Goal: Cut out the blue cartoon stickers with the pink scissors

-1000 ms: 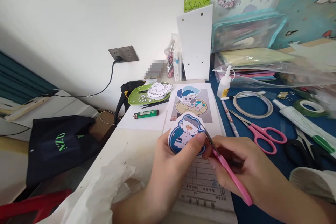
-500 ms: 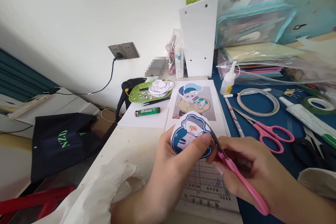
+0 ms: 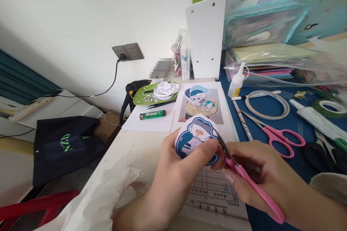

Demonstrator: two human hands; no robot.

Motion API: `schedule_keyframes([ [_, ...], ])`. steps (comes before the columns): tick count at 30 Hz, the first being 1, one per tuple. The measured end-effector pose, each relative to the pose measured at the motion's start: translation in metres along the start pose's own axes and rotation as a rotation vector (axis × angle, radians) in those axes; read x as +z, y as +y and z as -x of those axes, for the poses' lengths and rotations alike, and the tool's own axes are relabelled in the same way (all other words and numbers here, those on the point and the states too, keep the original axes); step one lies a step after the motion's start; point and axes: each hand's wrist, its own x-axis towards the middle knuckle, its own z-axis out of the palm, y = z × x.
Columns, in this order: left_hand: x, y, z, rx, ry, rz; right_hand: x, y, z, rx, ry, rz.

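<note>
My left hand (image 3: 181, 173) pinches a paper cutout (image 3: 191, 133) with a blue-outlined cartoon figure, the thumb lying across its lower right. My right hand (image 3: 255, 173) is closed around pink-handled scissors (image 3: 252, 184). Their blades lie along the cutout's right edge, close to my left thumb. Under both hands is a printed form sheet (image 3: 211, 195). Just beyond the cutout lies a white page with a printed picture (image 3: 214, 115) of cartoon figures. My right fingers partly hide the scissor handles.
To the left are a green lighter (image 3: 152, 114) and a green tray (image 3: 141, 94) with paper drawings. On the blue mat at right lie a second pink pair of scissors (image 3: 279, 137), a tape roll (image 3: 267, 104), black scissors (image 3: 324, 151), a glue bottle (image 3: 236, 85) and a white tube (image 3: 311, 119).
The scissors' handle has swung slightly right and down in my right hand. The cutout has shifted very slightly left, still pinched in my left hand.
</note>
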Motion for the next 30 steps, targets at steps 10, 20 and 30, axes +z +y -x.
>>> schedule_keyframes([
  [10,-0.001,0.001,0.0,-0.016,0.019,-0.038,-0.001,0.003,0.001,0.033,-0.035,-0.052],
  [20,-0.009,0.007,0.001,-0.037,-0.012,-0.022,-0.001,0.001,-0.002,0.036,-0.023,-0.02],
  [30,-0.01,0.009,-0.002,-0.042,-0.014,-0.027,-0.002,-0.001,0.001,0.022,-0.029,-0.045],
])
